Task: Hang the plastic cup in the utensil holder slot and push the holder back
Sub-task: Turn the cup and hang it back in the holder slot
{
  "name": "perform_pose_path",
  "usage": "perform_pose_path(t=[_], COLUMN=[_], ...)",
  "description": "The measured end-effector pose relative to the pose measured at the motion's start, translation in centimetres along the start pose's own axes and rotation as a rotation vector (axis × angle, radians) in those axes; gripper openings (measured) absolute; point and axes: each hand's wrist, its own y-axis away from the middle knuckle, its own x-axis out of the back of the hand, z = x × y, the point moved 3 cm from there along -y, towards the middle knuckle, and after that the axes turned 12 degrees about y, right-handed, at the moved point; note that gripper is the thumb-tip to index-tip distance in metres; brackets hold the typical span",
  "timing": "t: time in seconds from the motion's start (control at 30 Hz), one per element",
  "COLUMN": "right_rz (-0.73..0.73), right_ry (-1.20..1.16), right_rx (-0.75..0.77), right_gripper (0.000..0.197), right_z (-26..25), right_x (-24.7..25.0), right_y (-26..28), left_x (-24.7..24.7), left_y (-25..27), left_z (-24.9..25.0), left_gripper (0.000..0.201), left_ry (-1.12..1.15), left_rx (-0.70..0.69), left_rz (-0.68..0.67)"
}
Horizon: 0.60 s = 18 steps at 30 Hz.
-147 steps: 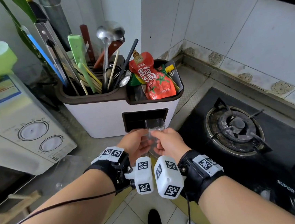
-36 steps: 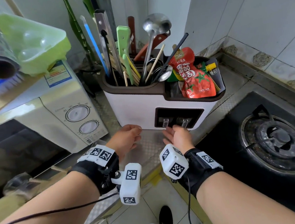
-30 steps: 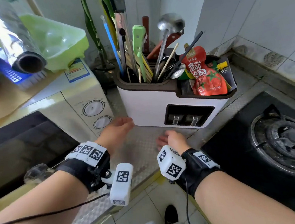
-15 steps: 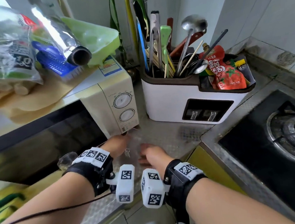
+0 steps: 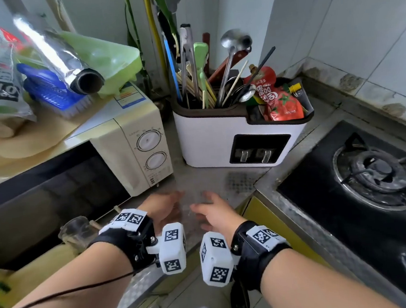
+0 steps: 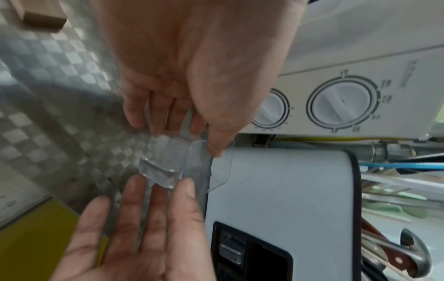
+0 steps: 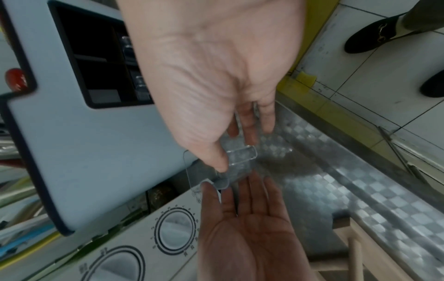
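Note:
A clear plastic cup (image 5: 194, 200) (image 6: 165, 152) (image 7: 240, 157) is low over the steel counter (image 5: 241, 182), in front of the microwave. My left hand (image 5: 174, 200) (image 6: 192, 136) pinches one wall of the cup between thumb and fingers. My right hand (image 5: 205, 202) (image 7: 236, 150) pinches it from the other side, near its hook. The white utensil holder (image 5: 211, 143) (image 6: 276, 190) (image 7: 96, 152) stands behind them. Its dark front slot (image 5: 279, 144) holds two clear cups (image 5: 245, 153).
A cream microwave (image 5: 123, 148) stands close on the left with foil (image 5: 61, 65) and bags on top. The black gas stove (image 5: 375, 175) lies to the right. A glass jar (image 5: 75, 230) sits by my left wrist at the counter's front edge.
Both hands left the holder's slot, came back left toward the counter's front, and closed in on a clear cup there. The view swung left.

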Motion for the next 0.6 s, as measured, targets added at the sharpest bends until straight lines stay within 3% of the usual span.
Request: perform_pose_path(t=[0.13,0.23,0.37,0.5,0.6], right_rz=[0.098,0.257,0.437,0.476,0.487], right_ry=[-0.058,-0.073,-0.045,-0.041,-0.019], right_rx=[-0.019,0.015,0.074,0.203,0.255], right_gripper=[0.067,0.066,0.043,0.016,0.012], right_z=[0.7,1.3,2.1,1.5,0.6], right_x=[1.9,3.9,6.8,8.9,10.0], right_y=[0.2,0.4,0.7,1.4,2.0], left_x=[-2.8,-5.0,-8.1,-10.8,-12.3], left_y=[0.4,0.8,0.6,0.7,0.5], left_z=[-0.1,0.2,0.7,1.5,2.1], left_gripper=[0.019,0.029,0.039,0.041,0.04], left_ry=[0.01,0.033,0.068,0.086,0.08], left_rx=[-0.039,-0.042,-0.053,-0.07,-0.07], left_rz=[-0.05,-0.102,-0.146,-0.181,-0.192])
